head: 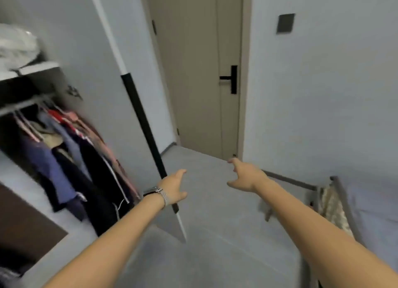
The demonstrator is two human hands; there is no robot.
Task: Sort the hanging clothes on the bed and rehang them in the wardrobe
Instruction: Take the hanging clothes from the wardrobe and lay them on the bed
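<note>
The wardrobe [28, 70] stands open at the left. Several clothes [71, 156] in blue, dark, red and pink hang from its rail [23, 107]. The wardrobe door [97, 94] swings out toward me, its edge black with a long handle strip. My left hand [174, 188], with a watch on the wrist, is held out empty beside the door's edge, fingers relaxed. My right hand [245, 176] is stretched forward over the floor, fingers spread and holding nothing. The bed [374, 212] shows at the right edge.
A beige room door [193, 72] with a black handle is shut straight ahead. A dark metal bed frame [336, 186] with patterned cloth draped on it juts out at the right. White bedding [17, 46] lies on the wardrobe's top shelf. Grey floor [215, 234] lies between.
</note>
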